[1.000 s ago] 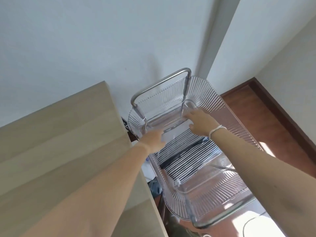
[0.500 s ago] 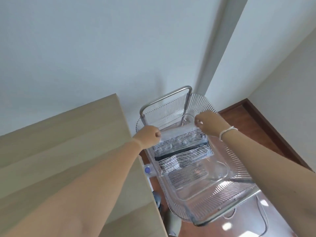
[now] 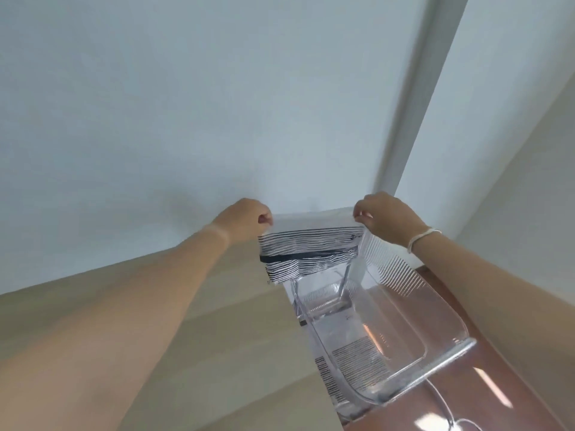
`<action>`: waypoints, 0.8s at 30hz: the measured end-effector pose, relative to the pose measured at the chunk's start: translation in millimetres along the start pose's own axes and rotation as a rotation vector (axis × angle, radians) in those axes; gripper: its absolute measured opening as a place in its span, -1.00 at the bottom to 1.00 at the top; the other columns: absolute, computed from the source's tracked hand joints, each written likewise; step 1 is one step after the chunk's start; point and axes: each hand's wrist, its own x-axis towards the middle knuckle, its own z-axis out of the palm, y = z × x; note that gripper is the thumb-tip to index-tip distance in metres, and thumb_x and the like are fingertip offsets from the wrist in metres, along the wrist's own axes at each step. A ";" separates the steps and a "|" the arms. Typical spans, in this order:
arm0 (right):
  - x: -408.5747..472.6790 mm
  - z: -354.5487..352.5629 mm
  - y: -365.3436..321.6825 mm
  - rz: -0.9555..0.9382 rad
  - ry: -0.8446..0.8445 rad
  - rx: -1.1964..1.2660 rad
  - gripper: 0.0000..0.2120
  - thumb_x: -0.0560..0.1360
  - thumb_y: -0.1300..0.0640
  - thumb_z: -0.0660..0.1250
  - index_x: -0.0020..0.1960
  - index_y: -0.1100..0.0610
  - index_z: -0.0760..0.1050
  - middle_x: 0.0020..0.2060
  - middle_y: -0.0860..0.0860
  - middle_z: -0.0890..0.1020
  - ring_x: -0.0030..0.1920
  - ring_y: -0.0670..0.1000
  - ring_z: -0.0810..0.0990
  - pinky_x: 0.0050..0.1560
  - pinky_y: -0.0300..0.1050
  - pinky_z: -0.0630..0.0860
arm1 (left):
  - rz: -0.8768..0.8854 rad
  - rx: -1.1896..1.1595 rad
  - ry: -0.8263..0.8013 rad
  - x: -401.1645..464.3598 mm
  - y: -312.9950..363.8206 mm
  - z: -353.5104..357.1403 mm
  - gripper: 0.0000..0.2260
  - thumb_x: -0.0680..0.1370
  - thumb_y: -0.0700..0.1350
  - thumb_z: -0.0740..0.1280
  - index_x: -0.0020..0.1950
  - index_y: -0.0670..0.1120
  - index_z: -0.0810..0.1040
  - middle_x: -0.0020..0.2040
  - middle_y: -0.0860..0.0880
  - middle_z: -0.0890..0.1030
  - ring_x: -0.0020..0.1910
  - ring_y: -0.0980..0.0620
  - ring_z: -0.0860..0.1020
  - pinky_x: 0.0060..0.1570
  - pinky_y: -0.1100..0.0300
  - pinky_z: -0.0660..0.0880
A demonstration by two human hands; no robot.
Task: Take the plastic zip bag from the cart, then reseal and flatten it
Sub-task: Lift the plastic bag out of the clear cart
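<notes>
A clear plastic zip bag [image 3: 311,244] holding black-and-white striped fabric hangs in the air above the far end of the transparent ribbed cart [image 3: 401,284]. My left hand [image 3: 245,219] pinches the bag's top left corner. The top right corner is pinched by my right hand [image 3: 385,217], which wears a white wrist band. The bag's top edge is stretched straight between both hands. Its lower part dangles just over the cart's far rim.
A light wooden tabletop [image 3: 217,353] lies to the left, right against the cart. White walls rise behind, with a corner post [image 3: 413,98]. Reddish wood floor [image 3: 485,399] shows to the right and below the cart.
Both hands gripped the bag's top corners inside the cart and lifted it up out of the basket. The view tilted upward with them.
</notes>
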 end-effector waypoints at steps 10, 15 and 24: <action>7.4 46.3 -168.9 -0.218 0.136 -0.157 -0.79 0.52 0.19 0.16 0.01 0.09 0.55 -0.09 0.06 0.63 -0.09 0.14 0.53 -0.16 -0.07 0.31 | -0.124 0.197 0.086 -140.7 -114.8 -54.2 -0.78 0.56 -0.19 0.16 0.07 -0.09 0.58 0.05 -0.07 0.56 0.06 -0.05 0.51 0.02 0.10 0.42; 1.1 63.9 -242.0 -0.257 0.301 -0.102 -0.89 0.37 0.33 0.35 -0.17 0.18 0.60 -0.33 0.13 0.63 -0.32 0.21 0.55 -0.27 0.01 0.43 | -0.105 0.342 0.227 -200.0 -166.0 -61.6 -0.74 0.57 -0.24 0.13 0.15 -0.09 0.55 0.07 -0.10 0.55 0.11 -0.11 0.47 0.04 0.04 0.42; -81.7 139.2 -292.7 -0.309 0.179 0.178 -0.96 0.35 0.20 0.44 -0.23 0.09 0.61 -0.44 -0.03 0.63 -0.38 0.12 0.54 -0.31 -0.07 0.50 | -0.042 -0.013 0.280 -340.3 -194.6 10.9 -0.87 0.46 -0.24 0.32 -0.09 -0.14 0.66 -0.23 -0.07 0.66 -0.30 -0.06 0.58 -0.29 0.16 0.50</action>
